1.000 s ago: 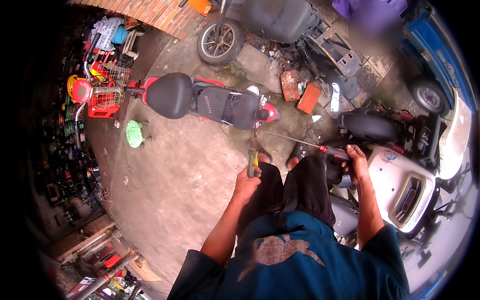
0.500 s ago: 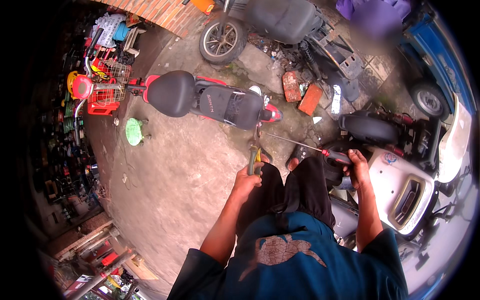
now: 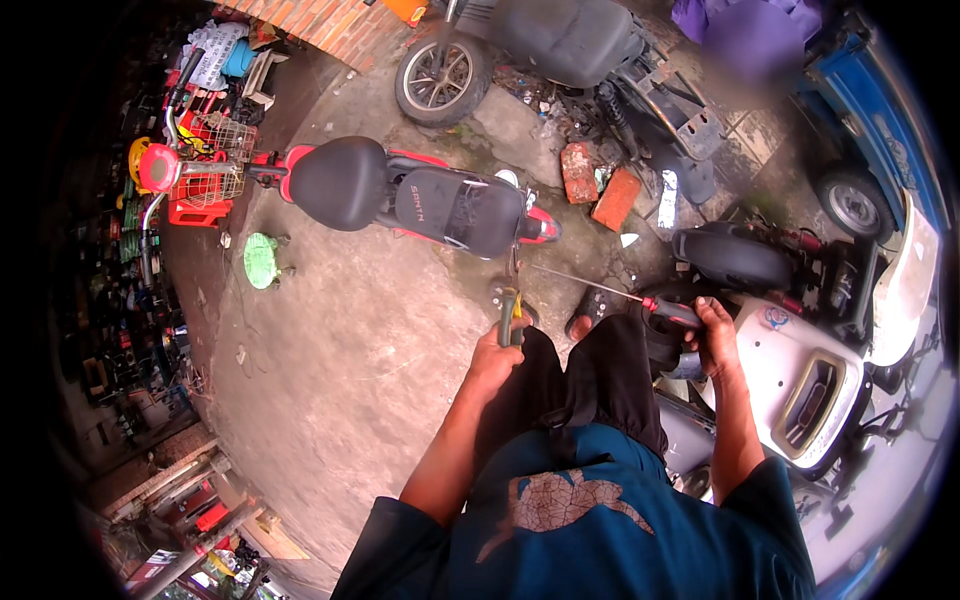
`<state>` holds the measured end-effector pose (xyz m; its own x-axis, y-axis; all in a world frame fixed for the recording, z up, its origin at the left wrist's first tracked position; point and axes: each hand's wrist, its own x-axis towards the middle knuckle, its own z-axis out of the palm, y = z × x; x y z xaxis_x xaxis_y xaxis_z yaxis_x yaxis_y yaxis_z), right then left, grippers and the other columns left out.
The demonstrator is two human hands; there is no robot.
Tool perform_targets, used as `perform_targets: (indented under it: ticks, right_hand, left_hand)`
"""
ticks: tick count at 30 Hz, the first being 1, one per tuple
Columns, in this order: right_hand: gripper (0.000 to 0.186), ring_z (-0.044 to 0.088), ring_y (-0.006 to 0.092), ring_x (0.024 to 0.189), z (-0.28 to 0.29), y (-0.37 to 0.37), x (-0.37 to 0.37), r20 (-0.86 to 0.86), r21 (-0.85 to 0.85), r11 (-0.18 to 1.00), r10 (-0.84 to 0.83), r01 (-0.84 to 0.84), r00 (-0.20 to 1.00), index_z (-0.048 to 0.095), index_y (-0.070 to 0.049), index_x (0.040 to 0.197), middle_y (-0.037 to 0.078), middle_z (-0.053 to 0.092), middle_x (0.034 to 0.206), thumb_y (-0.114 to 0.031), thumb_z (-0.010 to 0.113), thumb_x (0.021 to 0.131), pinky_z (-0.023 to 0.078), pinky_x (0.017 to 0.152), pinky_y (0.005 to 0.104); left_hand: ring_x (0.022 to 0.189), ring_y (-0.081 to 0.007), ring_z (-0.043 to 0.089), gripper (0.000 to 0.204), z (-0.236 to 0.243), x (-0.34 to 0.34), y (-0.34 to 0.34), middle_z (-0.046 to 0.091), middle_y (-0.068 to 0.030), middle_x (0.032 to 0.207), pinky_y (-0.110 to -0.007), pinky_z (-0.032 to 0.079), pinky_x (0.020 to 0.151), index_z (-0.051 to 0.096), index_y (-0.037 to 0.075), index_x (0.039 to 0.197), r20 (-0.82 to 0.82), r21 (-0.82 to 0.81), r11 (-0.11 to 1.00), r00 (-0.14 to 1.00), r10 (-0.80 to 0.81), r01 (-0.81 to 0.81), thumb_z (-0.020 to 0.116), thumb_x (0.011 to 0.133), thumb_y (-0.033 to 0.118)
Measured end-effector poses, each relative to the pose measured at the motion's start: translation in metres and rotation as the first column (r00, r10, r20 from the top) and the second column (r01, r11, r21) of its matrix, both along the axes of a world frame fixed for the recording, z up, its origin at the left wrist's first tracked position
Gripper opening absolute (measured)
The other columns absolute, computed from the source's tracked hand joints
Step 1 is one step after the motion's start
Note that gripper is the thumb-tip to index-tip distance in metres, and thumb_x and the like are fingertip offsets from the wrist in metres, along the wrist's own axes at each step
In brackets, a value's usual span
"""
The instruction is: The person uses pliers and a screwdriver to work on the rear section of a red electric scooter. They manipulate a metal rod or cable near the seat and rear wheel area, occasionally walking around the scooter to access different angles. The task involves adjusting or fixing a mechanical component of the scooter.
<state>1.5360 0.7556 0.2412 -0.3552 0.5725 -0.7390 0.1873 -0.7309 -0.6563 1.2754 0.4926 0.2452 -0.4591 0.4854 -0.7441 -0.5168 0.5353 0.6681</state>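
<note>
My left hand [image 3: 495, 357] is closed around the grey-and-yellow handles of what look like pliers [image 3: 509, 318], whose narrow end points away from me toward the scooter's rear. In my right hand [image 3: 714, 335] is a long screwdriver [image 3: 672, 311] with a red-and-grey handle; its thin shaft points left, the tip apart from the pliers and just short of the scooter's tail. Ahead of my knees stands a red electric scooter [image 3: 425, 203] with black seats, its front basket toward the left.
A white scooter body [image 3: 790, 375] lies close by my right arm. Beyond are a black tyre [image 3: 735, 258], two red bricks [image 3: 615, 198] and a dark motorcycle [image 3: 565, 45]. A green stool [image 3: 261, 261] stands left; a purple-clad person [image 3: 745, 40] is at the far right, near a blue vehicle [image 3: 880, 130].
The surroundings have shifted slightly leftward in the view. Both hands keep nearly the same place, still holding the pliers and the screwdriver.
</note>
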Motion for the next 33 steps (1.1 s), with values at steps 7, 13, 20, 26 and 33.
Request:
perform_targets:
  ticks: [7, 13, 20, 26, 33]
  right_hand:
    - [0.021, 0.054, 0.0083, 0.049, 0.001, 0.002, 0.000, 0.000, 0.002, 1.000, 0.011, -0.011, 1.000, 0.053, -0.010, 0.089, 0.005, 0.066, 0.078, -0.029, 0.057, 0.096, 0.039, 0.041, 0.0200]
    - [0.020, 0.053, 0.0081, 0.049, -0.003, 0.001, -0.002, -0.011, -0.009, 1.000, 0.009, -0.009, 1.000, 0.053, -0.010, 0.089, 0.006, 0.067, 0.080, -0.028, 0.056, 0.096, 0.040, 0.041, 0.0200]
    - [0.021, 0.053, 0.0081, 0.049, -0.003, 0.001, -0.009, -0.024, -0.014, 1.000, 0.018, -0.018, 1.000, 0.054, -0.009, 0.088, 0.006, 0.067, 0.082, -0.028, 0.056, 0.096, 0.040, 0.041, 0.0199]
    - [0.020, 0.054, 0.0082, 0.049, -0.003, 0.001, -0.009, -0.011, -0.024, 1.000, 0.010, -0.011, 1.000, 0.055, -0.009, 0.089, 0.005, 0.066, 0.078, -0.028, 0.057, 0.096, 0.040, 0.040, 0.0197]
    - [0.020, 0.054, 0.0084, 0.048, -0.009, 0.000, -0.008, -0.027, -0.027, 1.000, 0.008, -0.009, 1.000, 0.055, -0.009, 0.089, 0.004, 0.064, 0.076, -0.027, 0.057, 0.096, 0.040, 0.040, 0.0197]
  left_hand:
    - [0.073, -0.0104, 0.054, 0.033, -0.016, 0.002, -0.004, 0.058, -0.0018, 0.085, -0.023, 0.045, 0.063, 0.063, 0.006, 0.096, -0.057, -0.007, 1.000, 0.998, -0.001, 0.001, 0.053, 0.069, -0.011]
    - [0.069, -0.0111, 0.053, 0.021, -0.026, 0.003, -0.008, 0.056, -0.0016, 0.082, -0.025, 0.045, 0.059, 0.055, 0.007, 0.082, -0.081, -0.018, 1.000, 0.997, -0.010, 0.008, 0.052, 0.071, -0.011]
    - [0.071, -0.0130, 0.055, 0.018, -0.021, 0.002, -0.004, 0.056, -0.0035, 0.087, -0.026, 0.047, 0.058, 0.054, 0.007, 0.081, -0.049, -0.057, 0.998, 0.998, 0.033, -0.036, 0.052, 0.072, -0.009]
    - [0.072, -0.0140, 0.056, 0.018, -0.023, 0.002, -0.006, 0.057, -0.0050, 0.091, -0.028, 0.048, 0.059, 0.053, 0.007, 0.080, -0.044, -0.073, 0.997, 0.999, 0.019, -0.022, 0.053, 0.072, -0.009]
    - [0.074, -0.0145, 0.057, 0.017, -0.018, 0.001, -0.003, 0.059, -0.0056, 0.093, -0.028, 0.049, 0.060, 0.055, 0.007, 0.080, -0.039, -0.098, 0.995, 0.999, 0.017, -0.021, 0.053, 0.072, -0.008]
